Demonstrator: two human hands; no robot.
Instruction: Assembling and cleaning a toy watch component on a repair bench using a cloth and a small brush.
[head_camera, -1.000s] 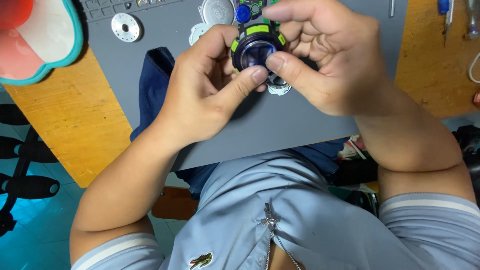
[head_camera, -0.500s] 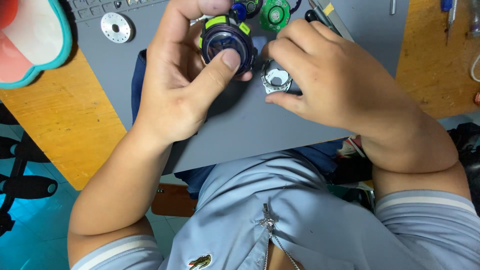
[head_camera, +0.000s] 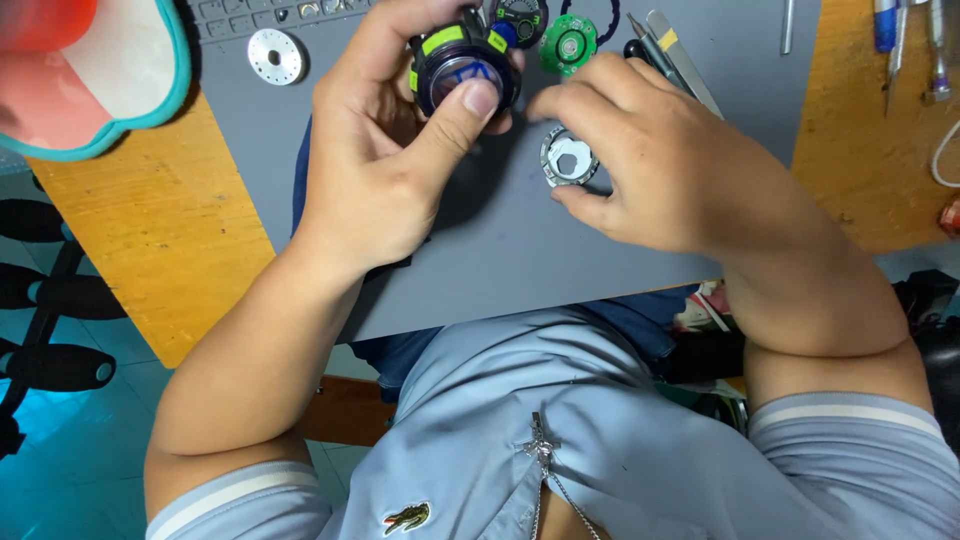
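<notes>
My left hand (head_camera: 385, 160) grips a black round watch case (head_camera: 460, 72) with green marks, thumb pressed on its glass face. My right hand (head_camera: 650, 160) rests on the grey work mat (head_camera: 480, 250), its thumb and fingers touching a small silver ring-shaped metal part (head_camera: 568, 158) that lies flat on the mat. Just beyond the hands lie a green round circuit part (head_camera: 568, 44) and a dark dial piece (head_camera: 522, 18).
A silver disc (head_camera: 276, 56) lies at the mat's upper left. Tweezers and a black-tipped tool (head_camera: 668, 58) lie behind my right hand. More tools (head_camera: 905, 50) sit on the wooden table (head_camera: 160, 230) at right. A teal-rimmed tray (head_camera: 90, 70) stands at upper left.
My hands have parted: the left kept the watch case and moved it up-left, the right came down onto the mat at the silver ring part.
</notes>
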